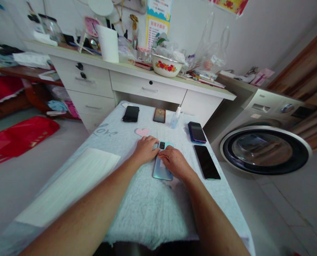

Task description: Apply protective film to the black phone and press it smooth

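A light blue smartphone (162,173) lies back side up on the cloth-covered table, its dark camera block at the far end. My left hand (146,149) holds the phone's far left edge, with thumb and fingers against it. Over the middle of the phone's back, my right hand (174,161) is closed, fingertips pressed down. What those fingers pinch, if anything, is hidden. Beyond the phone stands a clear spray bottle (174,120) with a white top. To the right lie a black-screened phone (207,162) and a dark phone (197,132) that looks stacked on another.
Farther back lie a black phone or wallet (131,114) and a brown-backed phone (159,115). A folded white cloth (70,185) covers the left side. White drawers (147,87) border the far edge; a washing machine (265,117) stands right, a red bag (22,137) on the left floor.
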{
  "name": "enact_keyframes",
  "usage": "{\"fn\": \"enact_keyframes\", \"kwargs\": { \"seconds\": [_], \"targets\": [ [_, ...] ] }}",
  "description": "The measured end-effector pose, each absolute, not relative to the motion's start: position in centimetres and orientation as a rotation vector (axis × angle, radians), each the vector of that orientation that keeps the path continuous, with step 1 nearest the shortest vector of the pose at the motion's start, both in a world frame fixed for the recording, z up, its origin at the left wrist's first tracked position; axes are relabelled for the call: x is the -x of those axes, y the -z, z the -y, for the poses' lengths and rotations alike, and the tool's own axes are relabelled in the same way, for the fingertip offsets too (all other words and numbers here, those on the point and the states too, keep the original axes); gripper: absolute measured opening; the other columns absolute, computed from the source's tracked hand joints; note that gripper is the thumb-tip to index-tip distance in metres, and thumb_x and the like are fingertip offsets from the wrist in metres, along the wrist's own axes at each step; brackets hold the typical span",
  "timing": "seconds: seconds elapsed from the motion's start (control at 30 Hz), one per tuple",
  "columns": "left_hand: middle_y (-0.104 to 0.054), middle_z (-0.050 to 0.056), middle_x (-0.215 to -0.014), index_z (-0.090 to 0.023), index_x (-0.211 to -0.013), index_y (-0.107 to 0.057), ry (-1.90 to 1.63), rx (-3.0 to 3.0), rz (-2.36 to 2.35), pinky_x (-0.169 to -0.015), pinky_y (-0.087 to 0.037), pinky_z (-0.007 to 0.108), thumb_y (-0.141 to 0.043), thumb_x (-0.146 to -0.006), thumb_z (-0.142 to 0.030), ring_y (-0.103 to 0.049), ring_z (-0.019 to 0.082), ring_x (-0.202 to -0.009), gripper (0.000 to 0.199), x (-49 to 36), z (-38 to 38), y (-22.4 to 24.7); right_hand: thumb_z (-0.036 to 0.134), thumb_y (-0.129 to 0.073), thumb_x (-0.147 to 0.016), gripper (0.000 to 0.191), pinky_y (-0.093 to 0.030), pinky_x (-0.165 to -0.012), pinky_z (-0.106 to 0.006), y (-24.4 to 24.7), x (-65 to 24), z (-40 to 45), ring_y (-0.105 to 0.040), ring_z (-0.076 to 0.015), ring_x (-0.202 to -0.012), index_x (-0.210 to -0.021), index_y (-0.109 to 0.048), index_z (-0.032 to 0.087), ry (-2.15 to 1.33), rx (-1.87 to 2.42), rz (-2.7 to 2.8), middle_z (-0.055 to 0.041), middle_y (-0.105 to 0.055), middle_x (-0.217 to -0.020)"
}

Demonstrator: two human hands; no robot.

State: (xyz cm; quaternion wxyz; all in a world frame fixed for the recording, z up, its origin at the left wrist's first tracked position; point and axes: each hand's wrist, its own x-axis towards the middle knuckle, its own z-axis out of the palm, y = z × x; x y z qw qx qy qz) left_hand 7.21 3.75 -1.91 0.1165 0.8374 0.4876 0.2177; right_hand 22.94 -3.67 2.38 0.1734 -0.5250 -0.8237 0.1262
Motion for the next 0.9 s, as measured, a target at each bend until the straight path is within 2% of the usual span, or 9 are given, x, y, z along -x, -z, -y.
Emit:
{"fn": "enact_keyframes", "kwargs": {
  "seconds": [0.2,0.57,0.9],
  "targets": [
    [-0.063,0.005,-0.115,-0.022,-0.108,-0.064,-0.641,-2.450,-1.424,-0.090,-0.041,0.038,-0.059,-0.082,-0.032,-0.054,0.025,-0.104,0.028,-7.19,-3.68,1.83,0.011,-0.048,-0.091,0.022,-0.036,-0.072,-0.022,-2.51,-22.87,3.69,-0.053,-0.0126,-0.076,-0.083,-0.068,0.018,-0.351,1.535,2.312,-0.0022,-0.054,-0.081],
    [-0.063,0.005,-0.115,-0.023,-0.108,-0.063,-0.630,-2.456,-1.430,-0.090,-0.041,0.038,-0.058,-0.082,-0.032,-0.053,0.025,-0.105,0.028,-7.18,-3.76,1.85,0.008,-0.050,-0.087,0.021,-0.036,-0.072,-0.022,-2.46,-22.87,3.85,-0.053,-0.0126,-0.076,-0.076,-0.065,0.017,-0.413,1.411,2.370,-0.0009,-0.052,-0.078],
    [-0.063,0.005,-0.115,-0.022,-0.107,-0.063,-0.638,-2.443,-1.423,-0.091,-0.041,0.038,-0.058,-0.083,-0.032,-0.053,0.025,-0.105,0.027,-7.13,-3.69,1.78,0.009,-0.049,-0.089,0.022,-0.036,-0.072,-0.022,-2.54,-22.98,3.71,-0.054,-0.0127,-0.078,-0.084,-0.069,0.018,-0.357,1.502,2.363,-0.0021,-0.055,-0.083]
  ]
}}
